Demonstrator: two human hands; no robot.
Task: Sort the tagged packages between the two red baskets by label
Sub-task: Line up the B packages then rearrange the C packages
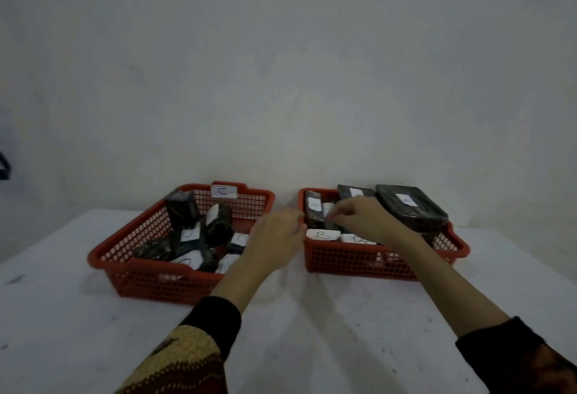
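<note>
Two red mesh baskets stand on the white table. The left basket (134,275) carries a "C" tag (223,191) on its back rim and holds several black-wrapped packages with white labels, such as one marked C (188,235). The right basket (349,259) holds black packages marked B (322,234), and a large flat package (412,207) lies on its far right corner. My left hand (278,234) hovers between the baskets, fingers loosely curled, holding nothing I can see. My right hand (359,217) reaches into the right basket, fingertips pinching a small dark package (331,225).
The white table (62,315) runs up to a plain grey-white wall (281,81). A dark object shows at the far left edge (4,165). Bare tabletop lies in front of both baskets and to their sides.
</note>
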